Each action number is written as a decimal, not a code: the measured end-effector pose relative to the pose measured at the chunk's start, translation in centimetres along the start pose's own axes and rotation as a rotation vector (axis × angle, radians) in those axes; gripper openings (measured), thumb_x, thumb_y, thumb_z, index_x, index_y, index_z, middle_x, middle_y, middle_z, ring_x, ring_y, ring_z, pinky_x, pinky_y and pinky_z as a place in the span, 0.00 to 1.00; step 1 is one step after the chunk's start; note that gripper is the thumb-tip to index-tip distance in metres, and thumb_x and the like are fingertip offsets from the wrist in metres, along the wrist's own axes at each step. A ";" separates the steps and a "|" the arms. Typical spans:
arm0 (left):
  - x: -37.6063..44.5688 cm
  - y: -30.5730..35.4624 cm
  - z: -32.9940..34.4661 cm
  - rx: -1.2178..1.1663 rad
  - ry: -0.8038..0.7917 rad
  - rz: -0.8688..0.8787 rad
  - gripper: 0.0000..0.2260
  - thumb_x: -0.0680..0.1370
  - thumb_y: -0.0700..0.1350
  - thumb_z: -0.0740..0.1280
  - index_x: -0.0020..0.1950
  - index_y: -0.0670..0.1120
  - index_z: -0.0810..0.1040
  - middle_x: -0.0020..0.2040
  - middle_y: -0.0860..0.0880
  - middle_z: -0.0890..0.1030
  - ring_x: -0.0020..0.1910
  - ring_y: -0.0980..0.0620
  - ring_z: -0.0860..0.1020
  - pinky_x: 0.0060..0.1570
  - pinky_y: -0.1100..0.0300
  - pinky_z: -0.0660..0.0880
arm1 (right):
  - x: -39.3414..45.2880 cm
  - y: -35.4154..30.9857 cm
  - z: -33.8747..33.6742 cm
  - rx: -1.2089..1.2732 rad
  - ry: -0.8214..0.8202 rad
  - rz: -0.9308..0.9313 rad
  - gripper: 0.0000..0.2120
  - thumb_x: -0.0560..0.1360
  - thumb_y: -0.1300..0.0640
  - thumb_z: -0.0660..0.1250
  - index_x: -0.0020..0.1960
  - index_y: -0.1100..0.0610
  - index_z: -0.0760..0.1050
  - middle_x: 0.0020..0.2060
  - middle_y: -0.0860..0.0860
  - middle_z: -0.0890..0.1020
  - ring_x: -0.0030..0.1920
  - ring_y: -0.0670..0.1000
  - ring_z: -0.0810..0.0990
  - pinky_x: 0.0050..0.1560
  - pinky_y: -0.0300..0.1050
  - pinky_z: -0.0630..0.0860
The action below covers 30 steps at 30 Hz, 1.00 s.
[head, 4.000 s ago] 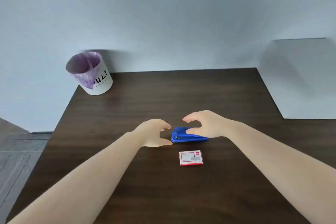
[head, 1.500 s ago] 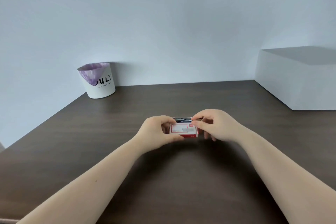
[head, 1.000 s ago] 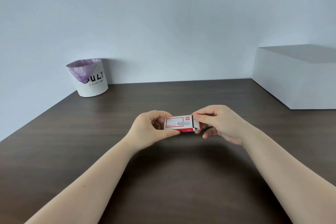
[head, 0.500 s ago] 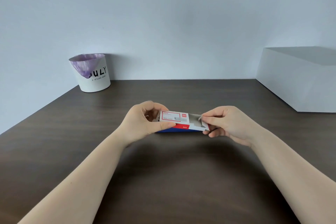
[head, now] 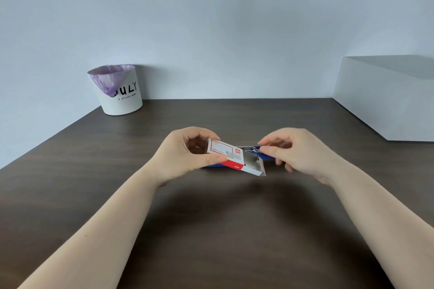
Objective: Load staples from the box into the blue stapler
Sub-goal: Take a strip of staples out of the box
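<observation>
My left hand (head: pixel 185 157) grips the white and red sleeve of the staple box (head: pixel 226 154), held tilted just above the dark table (head: pixel 211 230). The box's inner tray (head: pixel 254 164) sticks out of the sleeve to the right, open side up. The blue stapler (head: pixel 265 156) lies on the table right behind the box, mostly hidden; a metal part of it shows above the tray. My right hand (head: pixel 298 150) hovers at the tray's right end, thumb and forefinger close together. Whether they pinch anything is too blurred to see.
A white bin (head: pixel 119 91) with a purple liner stands at the table's far left corner against the wall. A large white box (head: pixel 385 101) sits at the far right edge.
The inner tray has slid further out to the right. My right hand has let go of the tray's end and lifted slightly above it. The box now tilts down to the right.
</observation>
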State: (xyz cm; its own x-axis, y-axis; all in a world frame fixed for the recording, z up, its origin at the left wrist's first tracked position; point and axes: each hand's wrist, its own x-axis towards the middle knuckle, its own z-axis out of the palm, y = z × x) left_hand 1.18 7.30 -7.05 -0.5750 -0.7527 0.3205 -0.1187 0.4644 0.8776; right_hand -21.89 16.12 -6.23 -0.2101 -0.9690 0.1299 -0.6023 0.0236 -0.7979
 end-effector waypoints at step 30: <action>0.1 -1.0 0.5 0.004 -0.064 -0.016 0.17 0.59 0.47 0.77 0.47 0.47 0.82 0.43 0.53 0.86 0.45 0.54 0.83 0.49 0.62 0.79 | -0.4 -0.5 1.6 -0.422 -0.233 -0.194 0.06 0.69 0.55 0.71 0.46 0.52 0.82 0.31 0.42 0.75 0.32 0.42 0.73 0.32 0.28 0.68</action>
State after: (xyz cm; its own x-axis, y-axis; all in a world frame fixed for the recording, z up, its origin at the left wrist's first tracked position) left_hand 0.83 7.01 -8.10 -0.6237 -0.7285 0.2833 -0.1310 0.4548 0.8809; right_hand -20.26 16.06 -6.82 0.0844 -0.9932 0.0796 -0.8815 -0.1116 -0.4588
